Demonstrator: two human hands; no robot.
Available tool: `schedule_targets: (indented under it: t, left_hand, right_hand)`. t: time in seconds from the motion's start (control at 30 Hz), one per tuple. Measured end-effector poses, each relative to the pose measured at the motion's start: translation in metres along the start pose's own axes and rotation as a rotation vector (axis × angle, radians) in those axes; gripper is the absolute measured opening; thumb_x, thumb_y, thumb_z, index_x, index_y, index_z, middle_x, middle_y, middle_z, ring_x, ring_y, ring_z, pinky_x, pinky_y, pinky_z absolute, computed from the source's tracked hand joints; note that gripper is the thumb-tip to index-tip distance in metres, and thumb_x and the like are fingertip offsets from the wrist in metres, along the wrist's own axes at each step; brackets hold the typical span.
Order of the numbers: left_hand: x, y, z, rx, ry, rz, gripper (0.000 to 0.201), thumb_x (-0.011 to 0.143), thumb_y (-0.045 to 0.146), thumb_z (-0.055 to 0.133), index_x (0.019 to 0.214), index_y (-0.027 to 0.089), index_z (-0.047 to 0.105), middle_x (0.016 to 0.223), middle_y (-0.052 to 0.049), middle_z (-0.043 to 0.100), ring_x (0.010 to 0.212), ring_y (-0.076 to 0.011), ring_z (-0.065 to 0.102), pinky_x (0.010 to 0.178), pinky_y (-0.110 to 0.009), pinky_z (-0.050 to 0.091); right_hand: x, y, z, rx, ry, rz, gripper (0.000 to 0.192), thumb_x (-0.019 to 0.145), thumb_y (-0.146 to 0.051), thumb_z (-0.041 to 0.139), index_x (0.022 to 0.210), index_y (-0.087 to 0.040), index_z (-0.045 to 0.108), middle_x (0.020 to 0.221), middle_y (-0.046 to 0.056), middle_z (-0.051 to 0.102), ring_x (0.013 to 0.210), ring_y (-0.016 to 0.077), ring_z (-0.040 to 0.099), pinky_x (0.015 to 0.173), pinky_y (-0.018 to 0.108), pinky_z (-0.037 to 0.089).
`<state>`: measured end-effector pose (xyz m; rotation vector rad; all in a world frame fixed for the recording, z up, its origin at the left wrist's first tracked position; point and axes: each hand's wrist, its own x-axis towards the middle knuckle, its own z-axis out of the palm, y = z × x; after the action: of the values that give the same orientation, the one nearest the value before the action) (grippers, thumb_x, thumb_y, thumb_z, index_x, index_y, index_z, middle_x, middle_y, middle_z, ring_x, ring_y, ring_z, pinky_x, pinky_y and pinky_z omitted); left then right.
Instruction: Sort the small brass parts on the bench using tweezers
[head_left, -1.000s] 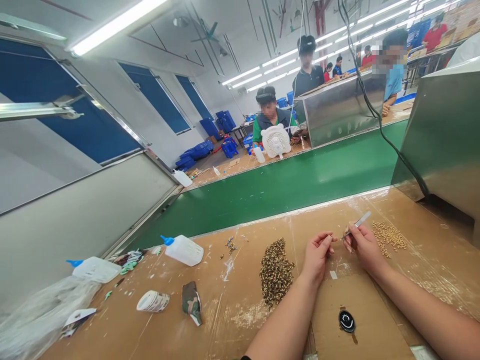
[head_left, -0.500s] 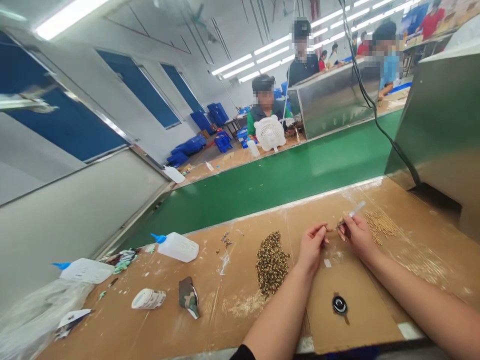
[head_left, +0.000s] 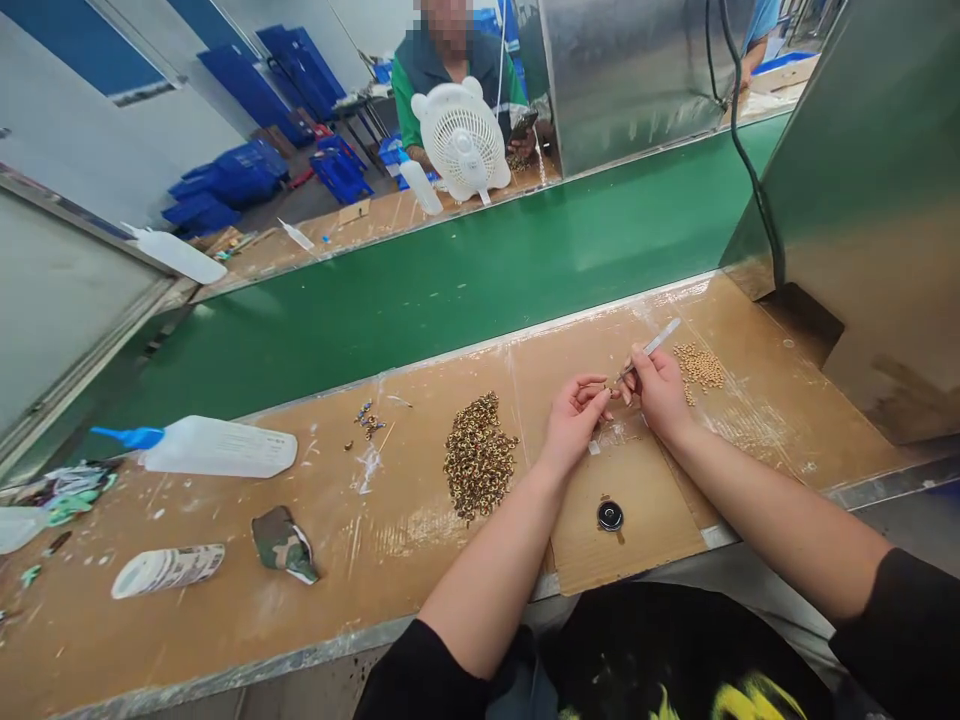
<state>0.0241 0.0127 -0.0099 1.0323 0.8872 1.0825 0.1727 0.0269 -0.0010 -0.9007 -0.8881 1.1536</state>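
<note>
My left hand [head_left: 576, 418] is closed in a pinch, thumb against fingers, around a small brownish piece [head_left: 609, 389] whose shape is too small to make out. Close beside it, my right hand [head_left: 655, 388] grips a pair of silver tweezers [head_left: 661, 338], their narrow tip pointing down-left at the left hand's fingertips. Left of the hands lies a heap of small shiny gold-and-dark parts [head_left: 480, 460]. Tan bead-like pieces [head_left: 700, 368] are spread to the right of my right hand. Below the hands, a small round black dish [head_left: 610, 515] sits on a cardboard sheet [head_left: 652, 545].
A white bottle with blue nozzle [head_left: 225, 447], a white tub [head_left: 169, 570] and a camouflage cloth piece [head_left: 283, 543] lie at left. Beyond the table runs a green belt [head_left: 480, 265]; a person behind a white fan [head_left: 465, 140] holds a phone. A metal housing [head_left: 862, 250] stands right.
The view has tilted downward and shifted, bringing the table edge and my lap into sight. Both hands remain together, the tweezers still at the left fingertips.
</note>
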Motion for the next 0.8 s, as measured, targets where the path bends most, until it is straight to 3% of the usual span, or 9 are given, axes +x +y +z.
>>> schedule_targets:
  t: [0.23, 0.6, 0.8]
  left_hand:
    - [-0.0008, 0.0002, 0.0031, 0.0, -0.058, 0.006, 0.044, 0.083, 0.049, 0.087, 0.11, 0.022, 0.065, 0.092, -0.002, 0.079, 0.061, -0.0093, 0.066, 0.063, -0.024, 0.052]
    - [0.0016, -0.001, 0.0009, 0.013, -0.043, 0.01, 0.042, 0.084, 0.05, 0.086, 0.108, 0.022, 0.064, 0.094, -0.004, 0.08, 0.061, -0.01, 0.067, 0.063, -0.025, 0.054]
    - [0.002, -0.001, 0.0008, 0.003, -0.038, 0.013, 0.043, 0.083, 0.051, 0.087, 0.106, 0.022, 0.064, 0.093, -0.004, 0.08, 0.06, -0.0094, 0.065, 0.061, -0.024, 0.054]
  right_hand:
    - [0.0007, -0.0013, -0.0005, -0.054, -0.012, -0.013, 0.056, 0.088, -0.069, 0.078, 0.072, -0.024, 0.048, 0.052, -0.011, 0.033, 0.04, 0.0055, 0.027, 0.039, 0.021, 0.028]
    - [0.0016, 0.0015, -0.0015, -0.114, -0.024, -0.014, 0.052, 0.098, -0.065, 0.068, 0.075, -0.026, 0.042, 0.052, -0.011, 0.029, 0.04, 0.0069, 0.026, 0.038, 0.023, 0.028]
    - [0.0012, 0.0019, -0.0011, -0.099, -0.032, -0.01, 0.054, 0.094, -0.068, 0.072, 0.074, -0.026, 0.044, 0.05, -0.011, 0.032, 0.039, 0.007, 0.029, 0.038, 0.023, 0.028]
